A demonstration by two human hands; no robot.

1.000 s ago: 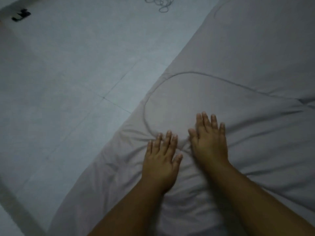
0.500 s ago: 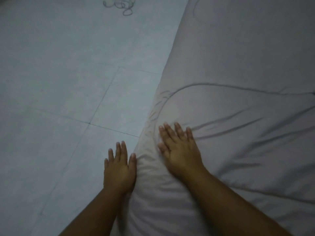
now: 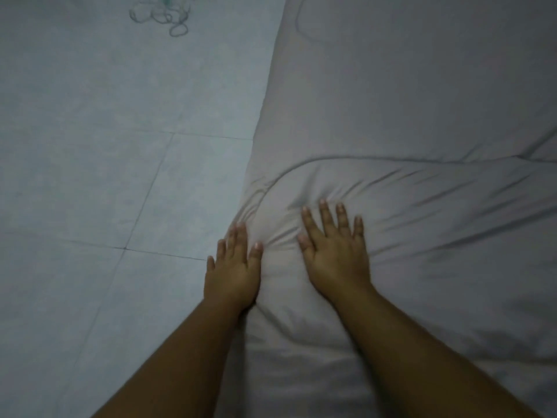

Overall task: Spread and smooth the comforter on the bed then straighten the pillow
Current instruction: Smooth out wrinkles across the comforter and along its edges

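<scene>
Head view: two flat, open hands, left hand (image 3: 232, 271) and right hand (image 3: 336, 251), on one comforter (image 3: 407, 116).

No legible text, label, brand, number or sign appears anywhere in my view. The pale comforter (image 3: 407, 116) under my hands carries only stitched seams and creases, and the tiled floor (image 3: 90, 146) beside the bed bears plain grout lines, without any lettering.
</scene>
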